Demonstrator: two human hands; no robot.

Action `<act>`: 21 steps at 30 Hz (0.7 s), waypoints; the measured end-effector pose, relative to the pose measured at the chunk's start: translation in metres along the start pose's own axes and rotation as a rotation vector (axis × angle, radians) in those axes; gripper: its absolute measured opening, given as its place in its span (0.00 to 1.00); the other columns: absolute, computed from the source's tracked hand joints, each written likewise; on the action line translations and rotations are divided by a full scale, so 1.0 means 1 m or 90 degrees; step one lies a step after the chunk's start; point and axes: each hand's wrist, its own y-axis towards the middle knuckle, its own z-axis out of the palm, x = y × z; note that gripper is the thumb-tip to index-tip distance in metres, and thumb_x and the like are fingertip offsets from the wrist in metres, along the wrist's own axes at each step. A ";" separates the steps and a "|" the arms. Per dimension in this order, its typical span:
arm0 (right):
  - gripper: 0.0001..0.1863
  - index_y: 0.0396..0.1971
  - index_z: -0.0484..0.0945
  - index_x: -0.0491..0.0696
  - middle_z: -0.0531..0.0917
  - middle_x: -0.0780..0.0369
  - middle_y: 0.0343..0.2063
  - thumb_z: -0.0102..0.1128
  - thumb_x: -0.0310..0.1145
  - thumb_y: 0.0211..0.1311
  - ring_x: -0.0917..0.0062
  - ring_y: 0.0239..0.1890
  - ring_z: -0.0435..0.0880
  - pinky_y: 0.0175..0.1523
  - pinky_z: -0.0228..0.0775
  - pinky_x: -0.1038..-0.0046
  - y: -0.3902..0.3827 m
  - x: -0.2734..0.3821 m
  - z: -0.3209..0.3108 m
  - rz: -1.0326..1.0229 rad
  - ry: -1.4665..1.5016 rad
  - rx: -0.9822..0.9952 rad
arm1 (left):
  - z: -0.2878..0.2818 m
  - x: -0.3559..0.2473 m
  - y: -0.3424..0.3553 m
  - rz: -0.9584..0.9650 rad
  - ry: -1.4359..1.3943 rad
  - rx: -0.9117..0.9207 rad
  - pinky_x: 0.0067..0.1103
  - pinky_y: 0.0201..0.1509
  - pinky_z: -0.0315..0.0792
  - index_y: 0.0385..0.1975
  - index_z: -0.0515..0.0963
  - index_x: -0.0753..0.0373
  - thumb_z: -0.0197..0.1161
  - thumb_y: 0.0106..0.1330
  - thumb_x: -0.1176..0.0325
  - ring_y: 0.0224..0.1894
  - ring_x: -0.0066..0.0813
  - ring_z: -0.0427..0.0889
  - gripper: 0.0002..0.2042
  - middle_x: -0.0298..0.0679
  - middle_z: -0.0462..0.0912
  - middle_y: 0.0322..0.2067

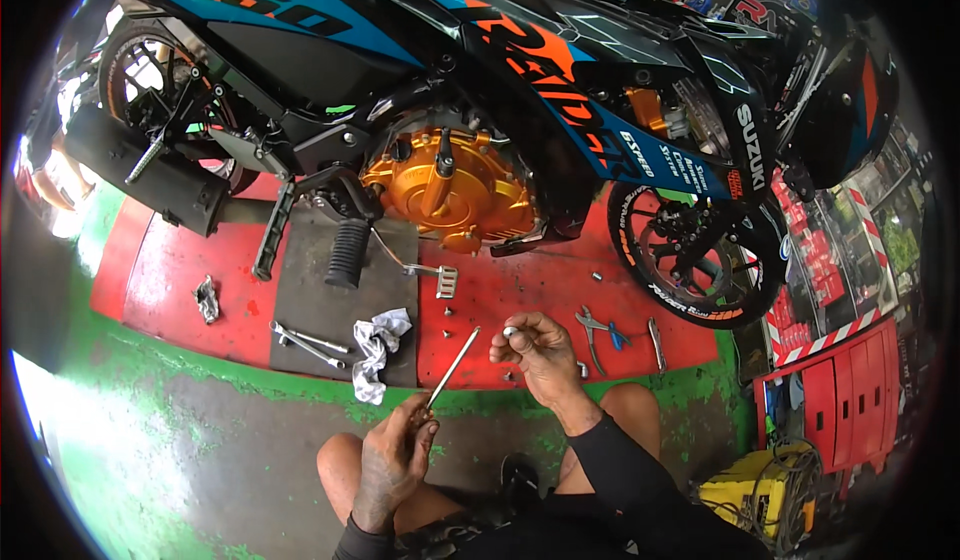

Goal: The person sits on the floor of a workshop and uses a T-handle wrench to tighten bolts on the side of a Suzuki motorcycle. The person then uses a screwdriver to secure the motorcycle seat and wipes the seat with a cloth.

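My left hand (390, 452) is closed round the handle of a screwdriver (456, 367), its long bare shaft slanting up and to the right. Just right of the tip, my right hand (546, 362) pinches a small pale, shiny round piece (511, 332) between thumb and fingers; its exact kind is too small to make out. Both hands are apart, above the floor in front of a motorcycle. The bike's gold engine cover (465, 185) faces me, with a black rubber footpeg (346, 255) and a metal foot pedal (447, 281) at its lower left.
Pliers (591, 335), a blue-handled tool (617, 337) and a slim metal tool (656, 344) lie right of my hands. Wrenches (312, 348) and a crumpled rag (376, 352) lie left. Small bolts (447, 312) rest nearby. A red cabinet (838, 407) and yellow machine (748, 495) stand at right.
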 end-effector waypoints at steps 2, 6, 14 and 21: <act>0.12 0.53 0.82 0.45 0.89 0.57 0.44 0.65 0.30 0.73 0.72 0.44 0.90 0.53 0.86 0.68 -0.004 0.002 0.003 0.014 0.009 -0.005 | 0.001 -0.013 -0.006 -0.033 -0.008 0.001 0.28 0.43 0.82 0.59 0.78 0.65 0.66 0.68 0.79 0.39 0.40 0.90 0.19 0.47 0.87 0.36; 0.16 0.59 0.80 0.46 0.88 0.55 0.49 0.61 0.32 0.76 0.70 0.49 0.90 0.56 0.86 0.67 -0.007 0.018 0.028 0.031 0.066 -0.013 | -0.003 -0.036 -0.010 0.000 0.026 -0.013 0.27 0.43 0.82 0.59 0.78 0.66 0.66 0.68 0.79 0.39 0.39 0.90 0.19 0.47 0.87 0.36; 0.13 0.56 0.82 0.46 0.88 0.56 0.51 0.61 0.30 0.76 0.72 0.49 0.90 0.56 0.86 0.71 -0.009 0.047 0.043 -0.037 0.155 0.062 | 0.008 -0.095 -0.015 0.069 0.162 -0.078 0.26 0.36 0.80 0.59 0.81 0.63 0.68 0.66 0.78 0.33 0.35 0.89 0.20 0.44 0.86 0.32; 0.11 0.52 0.84 0.45 0.90 0.57 0.47 0.65 0.28 0.73 0.78 0.44 0.90 0.51 0.85 0.76 -0.001 0.062 0.035 -0.146 0.045 0.066 | 0.028 -0.136 -0.025 0.072 0.290 -0.122 0.26 0.36 0.79 0.57 0.82 0.64 0.68 0.65 0.79 0.32 0.36 0.88 0.20 0.45 0.85 0.31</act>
